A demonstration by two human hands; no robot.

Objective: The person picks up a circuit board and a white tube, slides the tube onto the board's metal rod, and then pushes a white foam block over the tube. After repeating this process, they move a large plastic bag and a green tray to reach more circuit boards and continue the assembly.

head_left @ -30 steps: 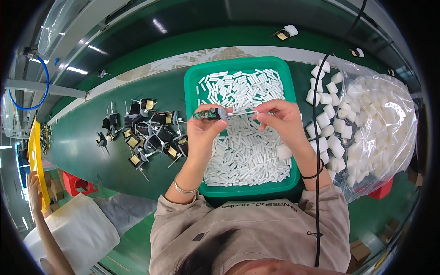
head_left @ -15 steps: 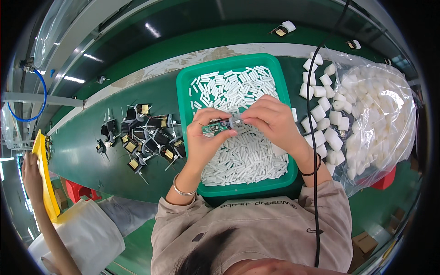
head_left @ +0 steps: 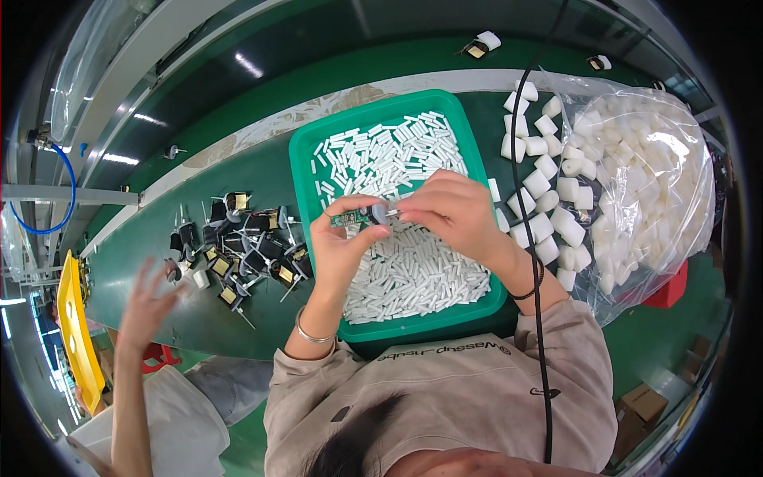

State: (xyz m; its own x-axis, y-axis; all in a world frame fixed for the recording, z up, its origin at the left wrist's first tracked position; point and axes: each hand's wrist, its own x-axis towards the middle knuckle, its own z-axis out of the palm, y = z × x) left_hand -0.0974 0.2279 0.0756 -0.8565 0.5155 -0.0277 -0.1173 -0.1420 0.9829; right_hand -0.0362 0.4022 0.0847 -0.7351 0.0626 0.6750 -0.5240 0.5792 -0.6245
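Hands over the green tray (head_left: 306,171): left hand (head_left: 342,246) and right hand (head_left: 453,211) pinched on a small circuit board (head_left: 355,216).

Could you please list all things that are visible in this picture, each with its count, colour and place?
circuit board: one, green, held between both hands over the tray
tray: one, green, centre of the belt
small tubes: many, white, filling the tray
wired parts: a pile, black and gold, left of the tray
caps: many, white, loose right of the tray
plastic bag: one, clear, full of white caps, far right
belt: one, green, under everything
co-worker's hand: one, raised, lower left
left hand: grips the board
right hand: pinches the board's end
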